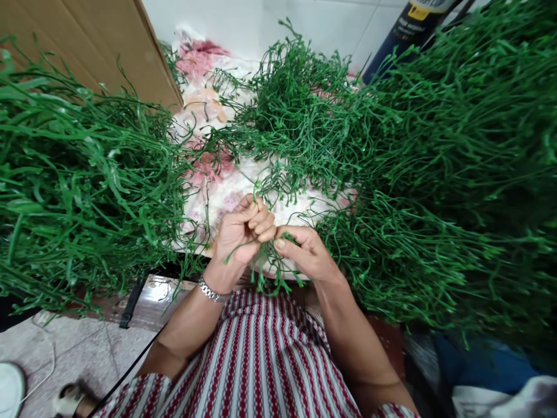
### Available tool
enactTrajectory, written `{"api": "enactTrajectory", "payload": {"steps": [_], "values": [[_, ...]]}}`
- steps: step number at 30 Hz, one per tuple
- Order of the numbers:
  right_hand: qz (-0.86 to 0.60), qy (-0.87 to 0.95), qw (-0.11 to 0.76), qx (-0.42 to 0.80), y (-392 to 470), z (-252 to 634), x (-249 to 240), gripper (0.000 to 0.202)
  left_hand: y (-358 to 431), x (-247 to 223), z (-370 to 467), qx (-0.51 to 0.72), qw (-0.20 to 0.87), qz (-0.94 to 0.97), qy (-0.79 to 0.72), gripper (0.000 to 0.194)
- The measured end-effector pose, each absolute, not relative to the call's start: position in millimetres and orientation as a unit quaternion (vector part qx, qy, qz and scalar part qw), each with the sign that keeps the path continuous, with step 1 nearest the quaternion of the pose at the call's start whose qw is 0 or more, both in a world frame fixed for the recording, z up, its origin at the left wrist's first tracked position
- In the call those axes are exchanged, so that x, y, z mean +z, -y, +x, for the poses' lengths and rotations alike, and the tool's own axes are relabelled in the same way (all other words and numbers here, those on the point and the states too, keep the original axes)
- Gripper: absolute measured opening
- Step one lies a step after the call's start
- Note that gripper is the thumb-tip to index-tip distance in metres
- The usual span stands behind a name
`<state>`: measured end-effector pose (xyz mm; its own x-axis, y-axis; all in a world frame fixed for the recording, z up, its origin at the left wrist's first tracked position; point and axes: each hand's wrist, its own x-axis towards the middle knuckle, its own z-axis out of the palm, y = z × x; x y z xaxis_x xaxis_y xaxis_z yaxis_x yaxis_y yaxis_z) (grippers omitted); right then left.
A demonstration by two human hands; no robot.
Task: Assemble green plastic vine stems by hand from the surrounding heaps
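Observation:
Close in front of my striped shirt, my left hand (247, 223) is closed round a thin green stem that pokes out above the fingers and below the palm. Just to its right, my right hand (300, 247) pinches green stems (282, 281) between thumb and forefinger, their forked tips hanging down toward the shirt. The two hands nearly touch. Beneath them lies a floral cloth (256, 168) in white and pink. A loose heap of thin green stems (296, 98) covers its far part, with a few stray strands nearer my hands.
A big pile of wider green strands (78, 186) fills the left side. An even larger pile of thin stems (456, 174) fills the right. A cardboard box (104, 46) stands back left, and a dark blue cylinder (400, 38) leans by the tiled wall (331, 26).

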<state>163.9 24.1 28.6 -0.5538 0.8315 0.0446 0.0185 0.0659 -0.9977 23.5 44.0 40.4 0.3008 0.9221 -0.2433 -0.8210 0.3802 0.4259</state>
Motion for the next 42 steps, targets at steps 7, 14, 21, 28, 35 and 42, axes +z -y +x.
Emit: {"api": "enactTrajectory", "payload": {"steps": [7, 14, 21, 28, 35, 42], "values": [[-0.388, 0.660, 0.413, 0.493, -26.2, 173.6, 36.5, 0.029, -46.3, 36.1, 20.6, 0.586, 0.736, 0.232, -0.246, 0.011], [-0.485, 0.668, 0.395, 0.404, -27.9, 163.0, 34.5, 0.021, -42.7, 35.5, 25.2, 0.608, 0.686, 0.283, -0.282, 0.008], [-0.483, 0.673, 0.355, 0.432, -27.1, 149.2, 26.7, 0.022, -39.7, 31.2, 32.7, 0.605, 0.680, 0.286, -0.300, 0.014], [-0.471, 0.641, 0.402, 0.454, -29.6, 152.3, 23.6, 0.012, -42.9, 31.2, 27.7, 0.605, 0.699, 0.261, -0.276, 0.014], [-0.414, 0.722, 0.311, 0.459, -31.0, 157.1, 31.2, 0.014, -45.0, 31.7, 21.6, 0.588, 0.732, 0.172, -0.299, 0.012], [-0.361, 0.732, 0.295, 0.496, -30.5, 162.3, 26.2, 0.024, -43.9, 33.7, 20.2, 0.547, 0.770, 0.123, -0.304, 0.017]]}}
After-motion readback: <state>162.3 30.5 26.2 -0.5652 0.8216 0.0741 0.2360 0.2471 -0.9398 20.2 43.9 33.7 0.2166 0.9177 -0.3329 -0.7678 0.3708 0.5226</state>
